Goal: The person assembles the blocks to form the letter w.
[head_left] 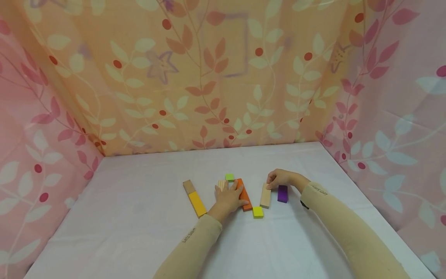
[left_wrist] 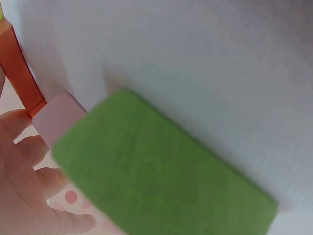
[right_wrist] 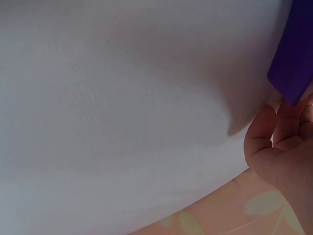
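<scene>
My left hand (head_left: 227, 199) is spread over the blocks in the middle, its thumb across a long orange block (head_left: 242, 190) and its other fingers beside a pale striped block (head_left: 221, 183). In the left wrist view its straight fingers are near the orange block and a pinkish block (left_wrist: 56, 115), with a large green block (left_wrist: 161, 166) close to the camera. My right hand (head_left: 278, 178) pinches the far end of a plain wooden block (head_left: 265, 197). Just right of that block lies a purple block (head_left: 282, 194), partly under the hand.
A yellow-orange block (head_left: 198, 204) lies end to end with a tan block (head_left: 188, 186) at the left. Beyond the left hand is a small lime block (head_left: 229, 177). A yellow square block (head_left: 258, 212) sits near the orange block's end. Patterned cloth walls (head_left: 202, 77) enclose the white table (head_left: 139, 232).
</scene>
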The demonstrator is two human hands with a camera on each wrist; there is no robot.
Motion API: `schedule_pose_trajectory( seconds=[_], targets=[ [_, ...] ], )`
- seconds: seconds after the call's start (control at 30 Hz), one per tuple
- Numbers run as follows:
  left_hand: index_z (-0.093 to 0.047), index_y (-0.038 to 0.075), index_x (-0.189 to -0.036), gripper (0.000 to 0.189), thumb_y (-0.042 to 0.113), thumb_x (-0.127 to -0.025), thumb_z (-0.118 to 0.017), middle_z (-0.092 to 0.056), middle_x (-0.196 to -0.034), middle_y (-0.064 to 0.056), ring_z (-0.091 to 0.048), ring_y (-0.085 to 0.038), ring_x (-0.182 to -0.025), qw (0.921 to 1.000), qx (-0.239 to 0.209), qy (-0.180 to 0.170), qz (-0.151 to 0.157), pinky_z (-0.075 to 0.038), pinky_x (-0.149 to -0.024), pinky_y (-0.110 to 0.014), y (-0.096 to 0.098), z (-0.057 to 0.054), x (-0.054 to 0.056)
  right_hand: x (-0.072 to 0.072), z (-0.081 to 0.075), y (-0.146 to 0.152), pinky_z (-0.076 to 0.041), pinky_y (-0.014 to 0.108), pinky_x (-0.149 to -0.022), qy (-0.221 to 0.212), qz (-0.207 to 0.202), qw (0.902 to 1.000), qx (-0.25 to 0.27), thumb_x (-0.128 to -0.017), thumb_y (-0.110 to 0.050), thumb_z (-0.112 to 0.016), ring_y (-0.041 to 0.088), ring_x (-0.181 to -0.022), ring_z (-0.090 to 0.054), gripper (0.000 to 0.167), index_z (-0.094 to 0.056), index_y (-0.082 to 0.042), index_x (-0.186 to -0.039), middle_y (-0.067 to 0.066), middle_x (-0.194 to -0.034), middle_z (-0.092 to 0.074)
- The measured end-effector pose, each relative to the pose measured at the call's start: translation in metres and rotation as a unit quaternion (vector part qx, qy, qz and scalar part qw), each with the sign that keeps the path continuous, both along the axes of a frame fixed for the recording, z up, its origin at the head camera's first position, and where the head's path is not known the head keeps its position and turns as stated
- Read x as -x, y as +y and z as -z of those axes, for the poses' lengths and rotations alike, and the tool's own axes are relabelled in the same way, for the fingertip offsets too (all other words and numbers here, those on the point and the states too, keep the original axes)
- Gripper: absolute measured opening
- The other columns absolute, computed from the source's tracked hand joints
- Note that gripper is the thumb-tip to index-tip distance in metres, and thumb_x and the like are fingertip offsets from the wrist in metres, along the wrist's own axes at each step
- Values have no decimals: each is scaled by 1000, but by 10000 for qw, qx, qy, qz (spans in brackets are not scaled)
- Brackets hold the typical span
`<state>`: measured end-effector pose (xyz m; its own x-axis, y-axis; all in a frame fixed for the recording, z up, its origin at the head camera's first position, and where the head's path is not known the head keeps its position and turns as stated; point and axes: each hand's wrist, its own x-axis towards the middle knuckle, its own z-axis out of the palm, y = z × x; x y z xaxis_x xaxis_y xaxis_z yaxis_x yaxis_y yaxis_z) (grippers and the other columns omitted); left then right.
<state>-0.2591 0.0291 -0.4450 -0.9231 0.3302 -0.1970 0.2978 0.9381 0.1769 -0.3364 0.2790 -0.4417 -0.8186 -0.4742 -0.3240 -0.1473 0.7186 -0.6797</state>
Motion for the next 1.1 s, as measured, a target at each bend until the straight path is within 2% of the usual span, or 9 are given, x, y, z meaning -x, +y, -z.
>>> schedule_pose_trajectory(
  seconds=[0.37,0.83,0.93,1.1],
  targets=[
    [-42,26,-149,71,59,-88,-56,-29,-158,1,-19,-32,-146,10000,26,-47,-20,-13,-111,-63,0,0,1,-1,-1,-1,-38,25,-69,15,-155,9999,26,-87,-10,-72,10,-73,-46,15,-62,0,-83,-6,-73,-54],
    [-42,26,-149,71,59,-88,-56,-29,-158,0,-19,-32,-145,10000,48,-26,-22,-14,-111,-64,2,1,2,-2,0,-1,-39,28,-72,-28,-128,9999,-36,-86,-12,-73,12,-74,-47,14,-65,0,-84,-5,-74,-55],
    [-42,26,-149,71,60,-87,-56,-29,-157,0,-20,-32,-145,10000,83,17,-9,-15,-110,-64,2,3,3,-3,-1,0,-42,30,-76,-12,-16,10000,-5,-86,-15,-74,14,-79,-51,18,-67,0,-92,-1,-81,-61],
    [-43,26,-148,71,59,-87,-56,-30,-157,0,-21,-32,-145,10000,78,31,-1,-14,-110,-65,1,5,4,-8,-4,8,-45,43,-90,205,481,9986,-78,-86,-23,-75,25,-99,-56,35,-65,0,-111,13,-107,-63]
  ],
)
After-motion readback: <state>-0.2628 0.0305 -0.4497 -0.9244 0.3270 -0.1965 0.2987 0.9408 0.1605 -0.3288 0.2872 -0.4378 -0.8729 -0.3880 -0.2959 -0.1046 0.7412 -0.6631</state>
